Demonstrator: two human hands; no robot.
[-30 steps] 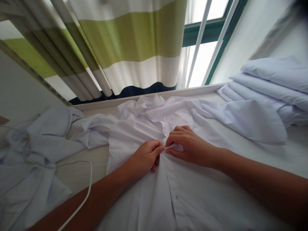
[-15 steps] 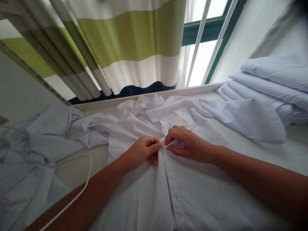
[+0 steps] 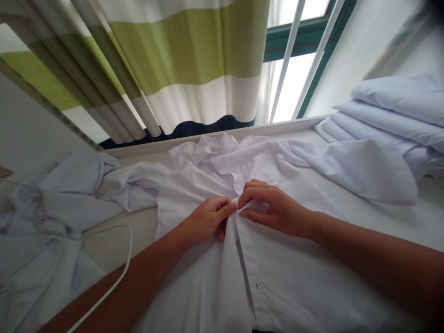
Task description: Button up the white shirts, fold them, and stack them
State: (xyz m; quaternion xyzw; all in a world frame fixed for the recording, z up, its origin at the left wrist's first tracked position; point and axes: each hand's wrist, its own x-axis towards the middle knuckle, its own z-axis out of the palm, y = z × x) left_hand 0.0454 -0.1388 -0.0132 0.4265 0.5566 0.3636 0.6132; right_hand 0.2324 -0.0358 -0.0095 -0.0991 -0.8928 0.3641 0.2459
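A white shirt (image 3: 291,273) lies spread over the pale surface, its collar end away from me and its sleeves out to both sides. My left hand (image 3: 211,215) pinches one edge of the front opening between thumb and fingers. Right beside it, my right hand (image 3: 268,203) grips the other front edge, the one with buttonholes. The two hands almost touch at the middle of the placket. Any button between the fingertips is hidden. Below the hands the front edges part in a narrow gap, and a buttonhole (image 3: 257,286) shows there.
Folded white garments (image 3: 395,115) are stacked at the right. Crumpled white cloth (image 3: 69,194) lies at the left, with a white cable (image 3: 130,249) running over it and across my left forearm. Behind a low ledge (image 3: 277,128) hang striped curtains (image 3: 194,51) beside a barred window.
Both hands keep their pinch at the same spot. The gap between the front edges below them has widened slightly, and the left front edge has shifted a little to the left.
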